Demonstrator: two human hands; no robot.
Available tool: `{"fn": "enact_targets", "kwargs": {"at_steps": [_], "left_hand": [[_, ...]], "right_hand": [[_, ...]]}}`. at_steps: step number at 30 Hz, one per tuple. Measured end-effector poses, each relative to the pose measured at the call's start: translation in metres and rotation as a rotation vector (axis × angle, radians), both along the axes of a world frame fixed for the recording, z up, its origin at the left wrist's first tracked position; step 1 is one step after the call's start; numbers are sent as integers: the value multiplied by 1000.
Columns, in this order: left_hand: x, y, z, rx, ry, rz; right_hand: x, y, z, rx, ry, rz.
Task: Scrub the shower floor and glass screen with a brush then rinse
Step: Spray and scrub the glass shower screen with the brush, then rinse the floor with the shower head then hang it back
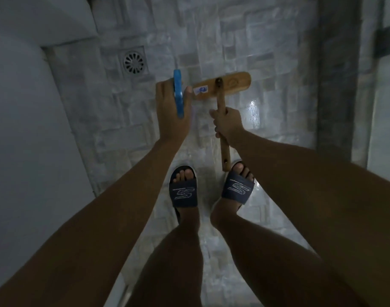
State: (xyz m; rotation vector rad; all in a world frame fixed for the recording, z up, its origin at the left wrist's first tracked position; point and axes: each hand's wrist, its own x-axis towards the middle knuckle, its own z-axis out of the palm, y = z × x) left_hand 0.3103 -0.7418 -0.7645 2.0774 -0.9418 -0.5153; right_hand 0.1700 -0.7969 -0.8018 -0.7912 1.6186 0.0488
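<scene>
Right hand (pixel 228 124) wraps the stiff, probably light wooden scrub brush (pixel 221 85) mid-handle, head beyond the fist; left hand (pixel 171 114) clasps a blue tool (pixel 178 94).

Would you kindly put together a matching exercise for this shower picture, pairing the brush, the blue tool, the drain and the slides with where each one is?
Things:
1. brush
2. blue tool
3. drain
4. slides

Places:
a. on the feet
b. held in the left hand
c. set in the floor, near the wall
d. handle gripped by the right hand

Pairs: 1-d, 2-b, 3-c, 4-a
</scene>
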Motion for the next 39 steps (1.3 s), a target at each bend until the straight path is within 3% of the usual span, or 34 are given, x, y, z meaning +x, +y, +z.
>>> {"fn": "enact_targets", "kwargs": {"at_steps": [7,12,16,20,24,28,39], "left_hand": [[3,14,-54,70,71,-61],[-3,44,-62,149,171,-161],[0,63,-51,305,233,-182],[1,67,-2,391,242,-243],[7,47,87,434,116,-213],[21,3,225,289,7,-236],[52,-101,717,-187,-201,-309]], "right_hand": [[8,4,-49,-166,97,231],[3,15,-59,-93,124,332],[-2,22,-52,-16,115,306],[-3,18,-5,-58,55,215],[4,-4,88,-246,-41,184],[12,-39,229,-439,-194,124],[23,-129,735,-1083,-329,119]]}}
